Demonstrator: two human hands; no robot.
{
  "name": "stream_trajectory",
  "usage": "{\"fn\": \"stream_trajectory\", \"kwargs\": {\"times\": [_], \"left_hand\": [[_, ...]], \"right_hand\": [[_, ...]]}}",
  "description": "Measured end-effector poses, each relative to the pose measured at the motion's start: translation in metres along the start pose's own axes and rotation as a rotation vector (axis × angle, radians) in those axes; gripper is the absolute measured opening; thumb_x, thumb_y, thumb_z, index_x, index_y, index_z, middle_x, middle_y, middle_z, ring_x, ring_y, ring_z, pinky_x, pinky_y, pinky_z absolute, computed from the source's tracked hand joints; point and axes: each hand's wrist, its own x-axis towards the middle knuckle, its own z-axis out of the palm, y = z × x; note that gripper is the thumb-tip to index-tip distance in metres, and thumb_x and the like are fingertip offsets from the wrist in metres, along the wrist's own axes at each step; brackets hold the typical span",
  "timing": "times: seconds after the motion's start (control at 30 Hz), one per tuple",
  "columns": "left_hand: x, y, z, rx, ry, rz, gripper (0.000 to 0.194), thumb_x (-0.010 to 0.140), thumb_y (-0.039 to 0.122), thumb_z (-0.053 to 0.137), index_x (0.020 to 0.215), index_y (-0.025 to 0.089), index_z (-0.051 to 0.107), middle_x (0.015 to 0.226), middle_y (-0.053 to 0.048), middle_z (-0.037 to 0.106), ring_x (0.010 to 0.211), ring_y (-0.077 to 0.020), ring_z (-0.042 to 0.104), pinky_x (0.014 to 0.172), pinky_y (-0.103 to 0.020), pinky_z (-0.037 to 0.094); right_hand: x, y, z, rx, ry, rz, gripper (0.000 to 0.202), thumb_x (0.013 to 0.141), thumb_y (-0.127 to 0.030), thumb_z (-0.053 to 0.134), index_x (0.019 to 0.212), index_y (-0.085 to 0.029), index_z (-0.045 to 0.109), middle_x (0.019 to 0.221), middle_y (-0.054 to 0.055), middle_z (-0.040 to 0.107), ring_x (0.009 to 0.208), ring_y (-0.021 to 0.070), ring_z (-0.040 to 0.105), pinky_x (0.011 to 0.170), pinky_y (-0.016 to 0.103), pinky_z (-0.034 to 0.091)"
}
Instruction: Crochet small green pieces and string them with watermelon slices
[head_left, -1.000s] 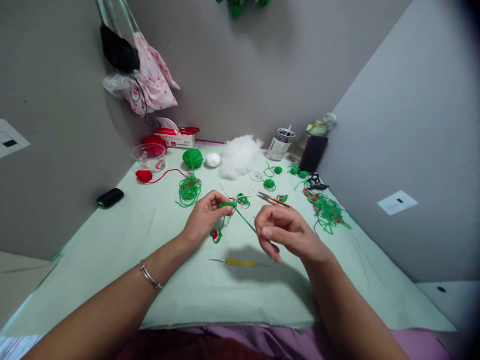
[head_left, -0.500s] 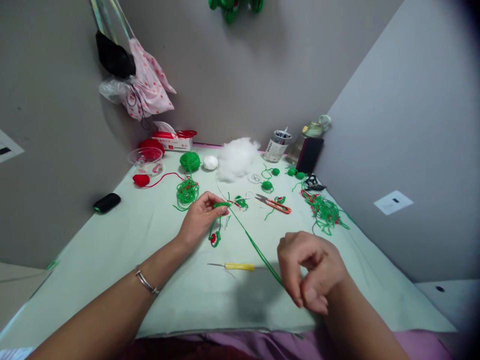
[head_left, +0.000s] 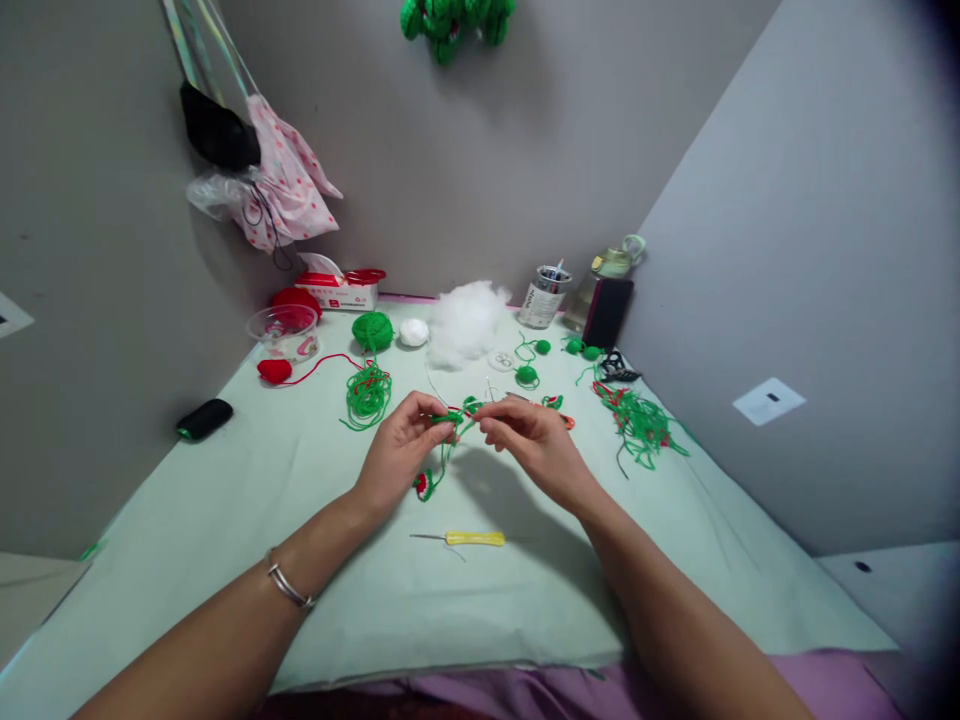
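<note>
One green piece (head_left: 454, 417), mid-frame.
Our left hand (head_left: 405, 445) pinches it; our right hand (head_left: 536, 440) is just right, its grip hard to tell.

Green yarn (head_left: 367, 397), yellow-handled hook (head_left: 475, 538) on table (head_left: 420, 625).

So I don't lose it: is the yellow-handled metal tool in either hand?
No, the yellow-handled metal tool lies on the pale green tablecloth.
</note>
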Motion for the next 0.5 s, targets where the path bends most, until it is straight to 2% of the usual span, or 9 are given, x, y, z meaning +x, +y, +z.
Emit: {"fn": "stream_trajectory", "kwargs": {"times": [0.1,0.2,0.37,0.5], "left_hand": [[-0.003,-0.001,0.003,-0.014,-0.031,-0.021,0.017,0.083,0.027,0.075,0.088,0.02,0.06,0.086,0.001,0.066,0.082,-0.0146,0.068,0.082,-0.029,0.052],[-0.004,0.0,0.006,-0.021,-0.035,-0.027,0.017,0.081,0.025,0.077,0.085,0.02,0.061,0.089,0.0,0.066,0.083,-0.0153,0.067,0.083,-0.03,0.053],[-0.005,0.0,0.006,-0.012,-0.038,-0.023,0.014,0.081,0.025,0.076,0.084,0.02,0.063,0.092,-0.001,0.067,0.084,-0.0159,0.067,0.084,-0.031,0.053],[-0.006,0.0,0.006,0.009,-0.02,-0.008,0.014,0.08,0.026,0.076,0.083,0.02,0.063,0.094,-0.002,0.067,0.09,-0.0176,0.067,0.086,-0.032,0.053]], "right_hand": [[-0.002,0.012,0.011,-0.085,0.078,-0.091,0.011,0.091,-0.025,0.068,0.093,-0.016,0.074,0.085,0.004,0.07,0.074,0.0139,0.065,0.065,0.027,0.054],[-0.005,0.016,0.015,-0.107,0.066,-0.18,0.01,0.093,-0.022,0.065,0.098,-0.017,0.073,0.089,0.005,0.07,0.078,0.015,0.068,0.067,0.028,0.056],[-0.008,0.01,0.015,-0.22,0.057,-0.362,0.017,0.097,-0.018,0.059,0.11,-0.019,0.07,0.094,0.007,0.07,0.082,0.015,0.067,0.071,0.029,0.057],[-0.01,0.006,0.017,-0.298,0.045,-0.46,0.016,0.098,-0.017,0.058,0.108,-0.02,0.069,0.095,0.007,0.07,0.083,0.0154,0.067,0.073,0.03,0.058]]}}
